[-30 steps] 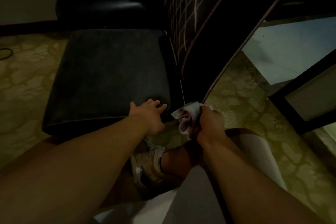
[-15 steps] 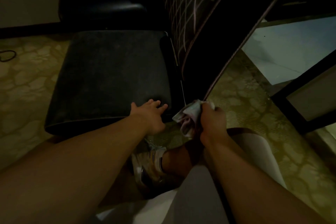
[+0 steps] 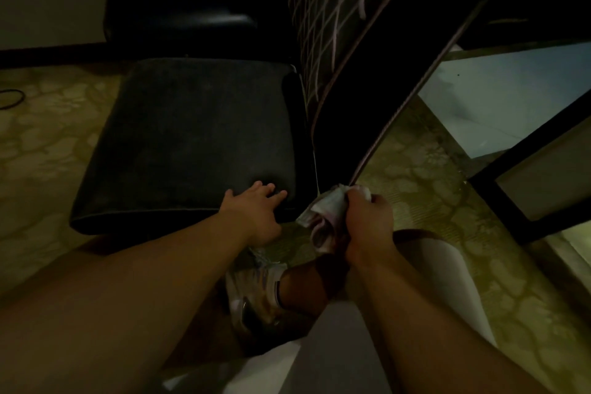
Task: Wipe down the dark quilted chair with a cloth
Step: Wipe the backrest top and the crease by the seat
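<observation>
The dark chair's seat cushion [image 3: 192, 144] fills the middle of the head view, and its quilted back [image 3: 329, 13] with a pale diamond stitch rises at the upper right. My left hand [image 3: 256, 213] rests on the cushion's near right corner with fingers spread flat. My right hand [image 3: 367, 224] grips a bunched pale cloth [image 3: 323, 217] and holds its top against the lowest tip of the chair back's side edge, just right of the seat.
A second dark chair [image 3: 198, 19] stands behind the seat. Patterned carpet [image 3: 415, 201] lies on both sides. A dark-framed panel or table [image 3: 527, 169] stands at the right. My knee and shoe [image 3: 256, 291] are below the hands. A cable [image 3: 12, 99] lies far left.
My right hand has shifted the cloth slightly up toward the bottom of the chair back's edge. The left hand stays on the seat corner.
</observation>
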The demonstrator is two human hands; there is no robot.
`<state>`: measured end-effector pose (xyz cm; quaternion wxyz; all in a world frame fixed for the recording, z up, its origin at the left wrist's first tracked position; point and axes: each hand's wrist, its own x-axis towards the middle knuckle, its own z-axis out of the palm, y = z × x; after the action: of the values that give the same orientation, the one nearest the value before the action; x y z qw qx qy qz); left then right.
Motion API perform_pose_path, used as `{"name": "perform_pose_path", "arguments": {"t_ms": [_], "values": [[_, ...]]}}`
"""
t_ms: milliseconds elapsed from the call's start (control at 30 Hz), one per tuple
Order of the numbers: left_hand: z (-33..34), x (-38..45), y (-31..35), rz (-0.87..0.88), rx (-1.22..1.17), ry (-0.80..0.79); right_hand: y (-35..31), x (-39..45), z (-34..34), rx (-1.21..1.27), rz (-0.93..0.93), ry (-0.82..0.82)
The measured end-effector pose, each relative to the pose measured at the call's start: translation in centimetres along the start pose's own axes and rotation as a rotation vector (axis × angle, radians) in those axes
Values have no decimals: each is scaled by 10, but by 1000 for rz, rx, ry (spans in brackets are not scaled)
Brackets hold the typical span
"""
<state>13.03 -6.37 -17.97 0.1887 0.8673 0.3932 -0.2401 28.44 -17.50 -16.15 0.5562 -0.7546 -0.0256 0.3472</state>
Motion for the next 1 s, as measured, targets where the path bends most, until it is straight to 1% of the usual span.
{"name": "perform_pose_path", "arguments": {"t_ms": [100, 167, 233, 300, 333, 433, 533, 800, 900, 967, 1000], "values": [[1, -3, -2, 1, 4, 10, 0, -7, -1, 28, 40, -33], [2, -4, -4, 7, 7, 5, 0, -9, 2, 24, 65, -22], [2, -6, -4, 15, 13, 1, -3, -13, 4, 23, 138, -19], [2, -7, -4, 19, 14, 1, -6, -17, 3, 18, 210, -91], [2, -8, -3, 20, 11, 0, -5, -18, 3, 22, 211, -113], [3, -8, -4, 14, 7, -5, -10, -25, -1, 100, 120, -59], [6, -8, -7, 11, 20, 2, -17, -31, -5, 179, 74, -66], [10, -13, -15, 19, -54, 10, -7, -44, -1, 98, 150, -91], [11, -12, -19, 16, -63, 11, -10, -46, -3, 107, 65, -99], [12, -11, -21, 13, -64, 12, -14, -50, -5, 157, -12, -99], [12, -12, -21, 14, -68, 15, -14, -51, -6, 186, -19, -99]]}}
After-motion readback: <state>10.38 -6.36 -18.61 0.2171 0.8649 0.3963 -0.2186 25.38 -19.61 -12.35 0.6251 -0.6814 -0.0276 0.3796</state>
